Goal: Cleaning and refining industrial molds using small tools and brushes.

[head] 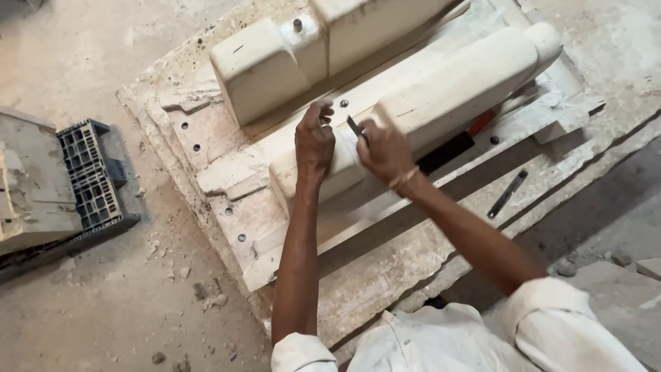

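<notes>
A long cream plaster mould block (pixel 454 86) lies on a pale, chipped slab base (pixel 227 207). My left hand (pixel 314 141) rests on the block's near end, fingers curled over its top edge. My right hand (pixel 383 148) is closed on a small dark blade (pixel 355 127), whose tip touches the block between the two hands. A second, larger cream mould piece (pixel 268 62) with a metal pin on top sits just behind.
A thin dark metal strip (pixel 507 193) lies on the slab to the right. A red-handled tool (pixel 480 122) pokes out under the block. A dark plastic crate (pixel 89 176) and a grey block (pixel 31 182) stand at the left on the dusty floor.
</notes>
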